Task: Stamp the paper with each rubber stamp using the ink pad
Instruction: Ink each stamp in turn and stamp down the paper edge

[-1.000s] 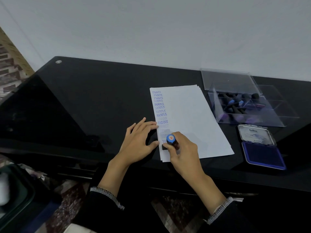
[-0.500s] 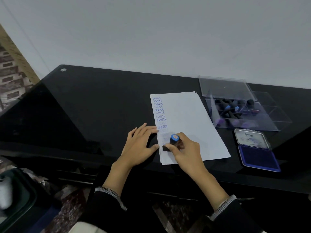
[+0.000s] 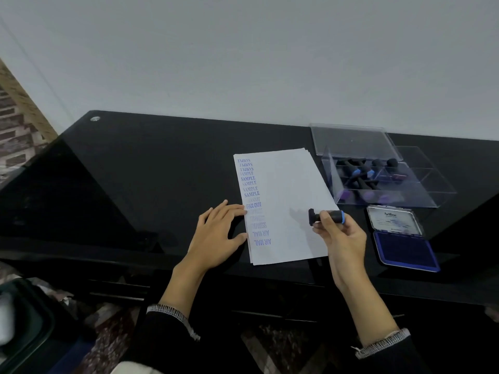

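Observation:
A white paper sheet (image 3: 289,195) lies on the black table (image 3: 151,171), with a column of blue prints (SAMPLE, FAX OUT, AIR MAIL) down its left side. My left hand (image 3: 218,233) rests flat at the sheet's left edge, fingers straight. My right hand (image 3: 341,236) holds a black rubber stamp with a blue band (image 3: 325,216) sideways above the sheet's right edge, its stamping face turned left. The open blue ink pad (image 3: 403,249) lies just right of that hand.
A clear plastic box (image 3: 383,182) with several more black stamps stands behind the ink pad, its lid leaning up at the back. The table's front edge runs just below the paper. A dark bin (image 3: 24,322) sits low at the left.
My right hand lifted the stamp off the paper's lower left and carried it right toward the ink pad, tipping it sideways. A fresh AIR MAIL print shows. My left hand stayed put.

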The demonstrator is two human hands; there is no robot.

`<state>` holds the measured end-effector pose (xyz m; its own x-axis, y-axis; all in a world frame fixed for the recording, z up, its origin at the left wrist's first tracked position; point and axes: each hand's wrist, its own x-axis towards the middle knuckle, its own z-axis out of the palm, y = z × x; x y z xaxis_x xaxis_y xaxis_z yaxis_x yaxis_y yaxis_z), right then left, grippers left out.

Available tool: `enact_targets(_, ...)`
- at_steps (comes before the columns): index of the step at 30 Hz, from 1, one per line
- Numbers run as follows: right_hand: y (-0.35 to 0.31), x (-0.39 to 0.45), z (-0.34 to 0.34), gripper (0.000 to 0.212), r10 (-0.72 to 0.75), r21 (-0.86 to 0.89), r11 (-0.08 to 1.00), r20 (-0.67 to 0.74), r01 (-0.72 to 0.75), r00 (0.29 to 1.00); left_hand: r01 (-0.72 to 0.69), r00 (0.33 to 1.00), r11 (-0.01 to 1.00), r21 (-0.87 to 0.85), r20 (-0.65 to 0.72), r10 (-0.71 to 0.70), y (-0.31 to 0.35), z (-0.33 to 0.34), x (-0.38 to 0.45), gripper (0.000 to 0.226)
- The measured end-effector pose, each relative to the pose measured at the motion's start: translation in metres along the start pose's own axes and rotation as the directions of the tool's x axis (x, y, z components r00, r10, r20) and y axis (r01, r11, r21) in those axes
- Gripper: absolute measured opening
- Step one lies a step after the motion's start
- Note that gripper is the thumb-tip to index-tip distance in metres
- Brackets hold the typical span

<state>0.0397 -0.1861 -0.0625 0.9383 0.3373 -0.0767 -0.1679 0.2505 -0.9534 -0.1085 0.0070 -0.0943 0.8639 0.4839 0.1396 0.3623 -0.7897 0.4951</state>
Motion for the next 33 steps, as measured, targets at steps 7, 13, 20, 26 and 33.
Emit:
enact_targets(7,0.007,-0.003,-0.004,0.004,-0.007,-0.108,0.994,-0.012,0.006,1.000,0.010,1.000,1.000,0.010,-0.029,-0.010,0.005,0.000,-0.002,0.052)
enact_targets(13,-0.001,-0.008,-0.009,0.017,-0.195,-0.476,0.843,0.164,0.251,0.967,0.081,0.988,0.994,-0.077,-0.123,-0.090,0.011,0.004,0.004,0.031)
enact_targets(20,-0.019,0.002,-0.040,0.022,-0.408,-0.634,0.661,0.145,0.401,0.901,0.163,0.930,0.987,0.006,-0.336,-0.152,0.083,0.018,0.038,0.029)
enact_targets(26,-0.053,0.035,-0.072,0.021,-0.516,-0.663,0.653,-0.035,0.367,0.856,0.293,0.936,0.948,0.123,-0.237,-0.259,0.137,0.032,0.067,0.044)
enact_targets(33,-0.073,0.070,-0.091,0.016,-0.473,-0.616,0.715,-0.077,0.331,0.878,0.283,0.954,0.954,0.099,-0.129,-0.270,0.151,0.046,0.086,0.036)
